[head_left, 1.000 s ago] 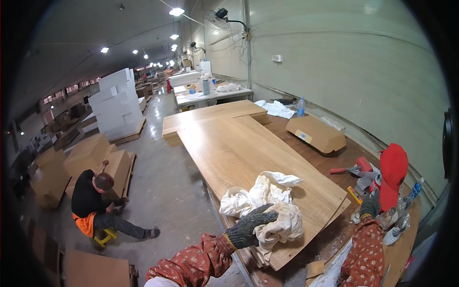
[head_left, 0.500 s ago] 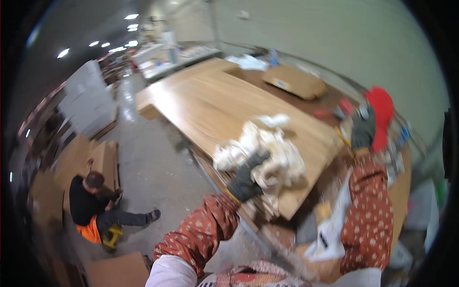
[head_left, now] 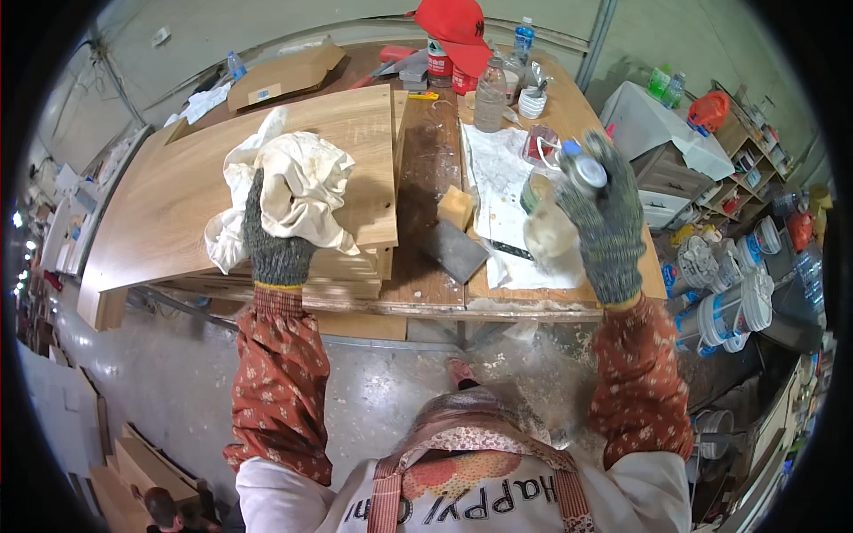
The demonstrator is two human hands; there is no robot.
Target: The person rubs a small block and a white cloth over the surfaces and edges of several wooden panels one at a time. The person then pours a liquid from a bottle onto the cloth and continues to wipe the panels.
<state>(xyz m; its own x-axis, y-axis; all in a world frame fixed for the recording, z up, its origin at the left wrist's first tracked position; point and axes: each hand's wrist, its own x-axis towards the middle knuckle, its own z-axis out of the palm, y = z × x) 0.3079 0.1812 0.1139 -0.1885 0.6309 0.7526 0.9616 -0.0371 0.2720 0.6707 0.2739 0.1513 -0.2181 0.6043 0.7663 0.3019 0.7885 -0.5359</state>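
My left hand (head_left: 271, 242), in a grey knit glove, grips a crumpled white rag (head_left: 298, 182) lying on a light wooden board (head_left: 169, 200). My right hand (head_left: 606, 222), also gloved, holds up a clear plastic bottle (head_left: 558, 218) of pale liquid over the right side of the workbench (head_left: 426, 275), above a sheet of white paper (head_left: 498, 169). Both forearms wear red patterned sleeves.
A yellow sponge (head_left: 458, 207) and a dark sanding block (head_left: 455, 250) lie on the bench. Bottles, cans and a red cap (head_left: 458, 22) stand at the back, with a cardboard piece (head_left: 284, 75). White buckets (head_left: 733, 298) and shelves crowd the right. Boards (head_left: 138, 466) lie on the floor lower left.
The view has swung right and down onto the workbench. My right hand has lifted a plastic bottle up in front of me. My left hand stays gripping the rag on the board.
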